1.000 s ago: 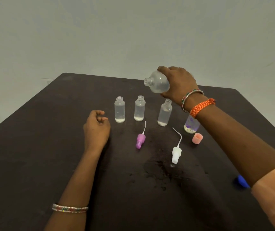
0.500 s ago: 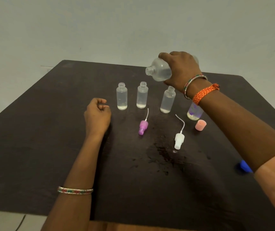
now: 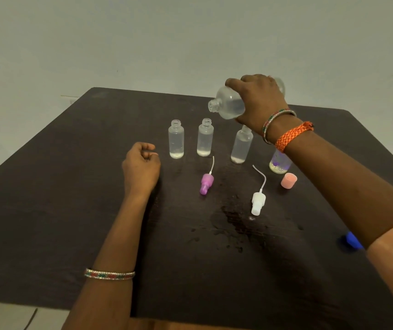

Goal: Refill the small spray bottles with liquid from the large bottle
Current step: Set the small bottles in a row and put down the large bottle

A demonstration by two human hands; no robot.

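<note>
Head view: my right hand (image 3: pixel 259 101) grips the large bottle (image 3: pixel 228 104) tipped, aiming at uncapped small spray bottles (image 3: pixel 205 136); left hand (image 3: pixel 140 167) rests loosely curled, empty, on the table (image 3: pixel 48 198).

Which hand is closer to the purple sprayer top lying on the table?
Left. The left hand rests on the table just to the left of the purple sprayer top. The right hand is up above the table behind it, holding the large bottle.

The counter (image 3: pixel 48 210) looks dark and matt — the small spray bottles (image 3: pixel 176 139) translucent, smooth plastic — the wristband (image 3: pixel 293 135) woven.
</note>
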